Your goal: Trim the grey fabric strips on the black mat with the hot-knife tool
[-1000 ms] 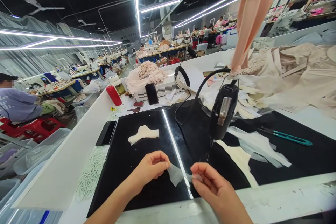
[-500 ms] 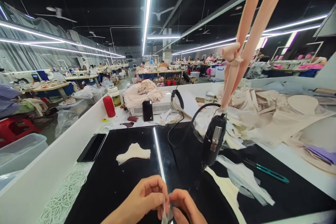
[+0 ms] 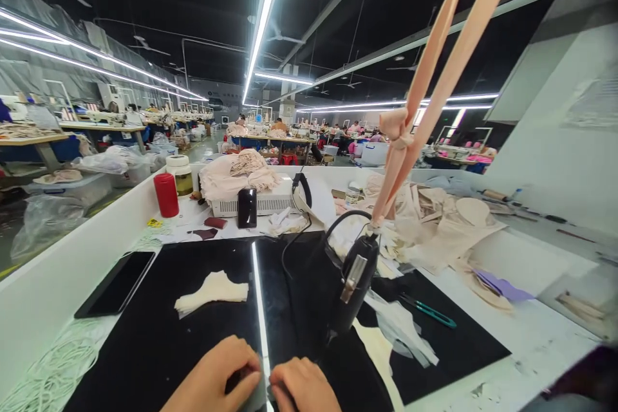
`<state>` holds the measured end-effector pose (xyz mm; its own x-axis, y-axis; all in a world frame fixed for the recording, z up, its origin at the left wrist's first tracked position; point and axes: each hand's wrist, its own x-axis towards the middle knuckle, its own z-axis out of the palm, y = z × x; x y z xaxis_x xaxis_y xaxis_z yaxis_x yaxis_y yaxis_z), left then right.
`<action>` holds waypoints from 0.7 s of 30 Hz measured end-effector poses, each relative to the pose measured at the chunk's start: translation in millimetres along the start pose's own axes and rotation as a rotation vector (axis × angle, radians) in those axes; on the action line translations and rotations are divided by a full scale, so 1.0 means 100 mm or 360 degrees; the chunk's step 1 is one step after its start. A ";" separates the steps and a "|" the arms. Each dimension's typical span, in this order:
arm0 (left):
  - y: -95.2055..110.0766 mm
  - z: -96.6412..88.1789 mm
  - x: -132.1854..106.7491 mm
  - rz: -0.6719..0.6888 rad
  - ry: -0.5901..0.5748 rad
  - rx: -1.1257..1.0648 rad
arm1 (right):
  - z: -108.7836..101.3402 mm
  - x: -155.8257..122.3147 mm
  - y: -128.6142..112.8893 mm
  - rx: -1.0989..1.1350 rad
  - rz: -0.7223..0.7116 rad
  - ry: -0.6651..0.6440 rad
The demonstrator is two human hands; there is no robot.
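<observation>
My left hand and my right hand are close together at the bottom edge, over the black work mat. Both have curled fingers, pinching what looks like a thin sheer fabric piece that is mostly hidden between them. Ahead of my left hand lies a small stack of cream fabric pieces. Beyond my right hand a black handheld electric tool hangs from a knotted peach strap. Beside it are a cream fabric piece and sheer white pieces.
Teal tweezers lie at the right of the mat. A tablet and tangled pale cord are at left. Behind stand a red thread cone, a jar and a phone. Beige fabric is heaped at right.
The view has turned right, so the table's contents appear further left. My hands have drawn slightly apart and lowered, their backs now more toward the camera.
</observation>
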<state>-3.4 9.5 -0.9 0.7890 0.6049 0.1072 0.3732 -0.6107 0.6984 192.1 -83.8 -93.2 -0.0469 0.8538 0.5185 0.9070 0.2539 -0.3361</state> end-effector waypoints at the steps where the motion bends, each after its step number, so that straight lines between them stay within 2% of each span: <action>1: -0.04 0.01 -0.01 0.0076 0.0023 0.0082 | 0.02 0.00 0.01 -0.0059 -0.0028 0.0017; 7: -0.19 0.03 -0.02 0.0527 0.0186 0.0375 | 0.03 -0.02 0.04 -0.0289 -0.0093 0.0157; 11: -0.21 0.00 -0.04 0.0573 0.0254 0.0520 | -0.02 -0.03 0.03 -0.0357 -0.0076 0.0220; 13: -0.22 0.00 -0.05 0.0583 0.0262 0.0553 | -0.11 -0.05 0.03 -0.0361 -0.0067 0.0223; 15: -0.24 0.01 -0.05 0.0595 0.0259 0.0574 | -0.29 -0.09 0.03 -0.0347 -0.0053 0.0207; 17: -0.28 0.02 -0.05 0.0610 0.0251 0.0589 | -0.55 -0.15 0.05 -0.0319 0.0004 0.0183; 21: -0.38 0.07 -0.06 0.0602 0.0295 0.0637 | -1.16 -0.30 0.23 -0.0280 0.0366 0.0237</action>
<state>-19.4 25.3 -32.8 0.8183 0.3642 0.4447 0.2656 -0.9257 0.2694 262.7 -156.9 -25.2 0.2180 0.8005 0.5583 0.9456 -0.0316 -0.3238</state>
